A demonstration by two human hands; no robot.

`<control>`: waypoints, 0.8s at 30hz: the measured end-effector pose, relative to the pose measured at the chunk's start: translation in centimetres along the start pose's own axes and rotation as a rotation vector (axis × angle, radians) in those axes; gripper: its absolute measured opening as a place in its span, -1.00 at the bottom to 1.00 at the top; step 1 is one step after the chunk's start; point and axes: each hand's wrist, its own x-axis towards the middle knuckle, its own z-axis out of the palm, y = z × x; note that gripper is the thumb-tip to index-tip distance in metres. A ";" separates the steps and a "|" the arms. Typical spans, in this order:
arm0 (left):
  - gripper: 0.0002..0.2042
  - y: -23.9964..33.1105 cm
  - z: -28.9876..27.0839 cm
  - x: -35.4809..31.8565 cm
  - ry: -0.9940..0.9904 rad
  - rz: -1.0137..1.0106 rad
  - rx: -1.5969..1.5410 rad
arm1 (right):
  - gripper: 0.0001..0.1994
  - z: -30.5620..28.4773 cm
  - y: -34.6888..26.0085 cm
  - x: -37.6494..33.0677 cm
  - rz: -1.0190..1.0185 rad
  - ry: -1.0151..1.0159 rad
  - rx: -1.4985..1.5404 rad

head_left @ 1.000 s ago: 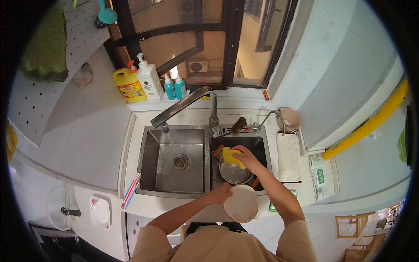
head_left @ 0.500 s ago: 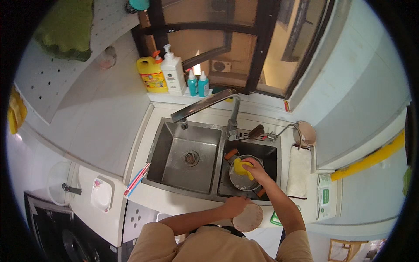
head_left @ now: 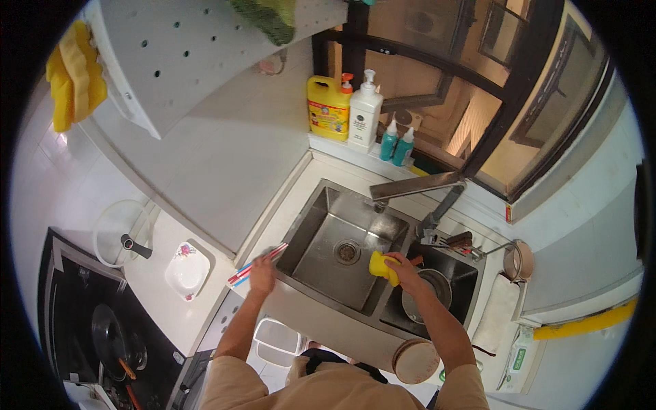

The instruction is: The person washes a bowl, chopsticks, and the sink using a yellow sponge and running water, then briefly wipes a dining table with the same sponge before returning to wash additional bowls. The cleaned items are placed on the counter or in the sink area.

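On the counter left of the sinks, my left hand (head_left: 262, 275) is on a bundle of chopsticks (head_left: 240, 275) in red, white and blue, its fingers curled over their middle. My right hand (head_left: 407, 272) holds a yellow sponge (head_left: 383, 268) above the divider between the two basins. A metal pot (head_left: 437, 290) sits in the smaller right basin (head_left: 466, 277), partly covered by my right forearm. To the left, the larger steel basin (head_left: 321, 256) has a drain in its floor, with the faucet (head_left: 417, 186) reaching over its far side.
Bottles and a yellow jug (head_left: 328, 109) line the window sill. A white dish (head_left: 188, 271) rests on the left counter beside the black stove (head_left: 82, 328). A round board (head_left: 415, 361) is at the counter's front edge. A folded cloth (head_left: 495, 314) lies on the right.
My view has swung left. My left hand has gone from the counter's front edge to the chopsticks. My right hand has lifted the sponge away from the pot, leftward.
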 end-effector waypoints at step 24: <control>-0.77 8.6 -0.6 4.6 -0.936 -0.449 -1.613 | -0.63 4.5 -0.1 3.8 -0.122 0.142 0.146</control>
